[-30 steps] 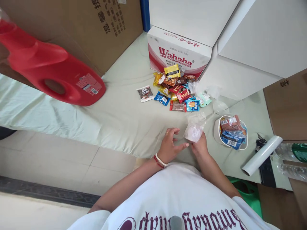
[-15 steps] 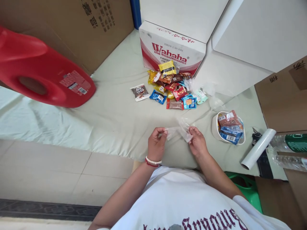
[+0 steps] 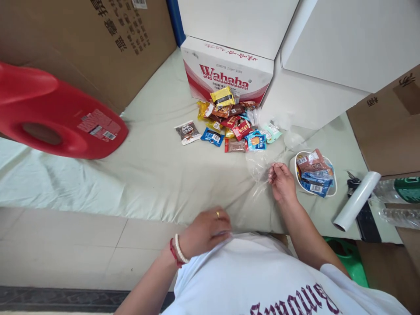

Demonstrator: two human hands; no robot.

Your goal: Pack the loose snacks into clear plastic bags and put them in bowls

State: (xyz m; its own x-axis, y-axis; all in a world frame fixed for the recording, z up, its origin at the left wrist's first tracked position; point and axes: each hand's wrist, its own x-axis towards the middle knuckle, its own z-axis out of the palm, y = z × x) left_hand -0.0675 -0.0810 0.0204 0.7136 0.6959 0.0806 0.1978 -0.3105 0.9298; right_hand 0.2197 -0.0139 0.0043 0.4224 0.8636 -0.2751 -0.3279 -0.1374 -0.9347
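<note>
A thin, clear plastic bag (image 3: 257,167) dangles crumpled over the cloth, its edge pinched between the thumb and fingers of my right hand (image 3: 281,180). My left hand (image 3: 208,229) is down at the front of my white shirt (image 3: 262,267), apart from the bag. Its fingers are bent and touch the shirt, but motion blur hides whether they grip the fabric. Just beyond the bag lies a pile of small wrapped snacks (image 3: 234,120). Right of my right hand stands a white tub (image 3: 293,165) holding several snack packets (image 3: 315,177).
A large red jug (image 3: 65,116) lies at the left by a cardboard box (image 3: 82,39). Behind the snacks is a Wahaha carton (image 3: 226,72). Another clear plastic bag (image 3: 295,139) rests near the tub. Farther right are a white roll (image 3: 357,201) and plastic bottles (image 3: 397,190).
Both hands first held the bag stretched between them. My left hand has let go and dropped to the shirt. My right hand has shifted right toward the tub, and the bag hangs looser.
</note>
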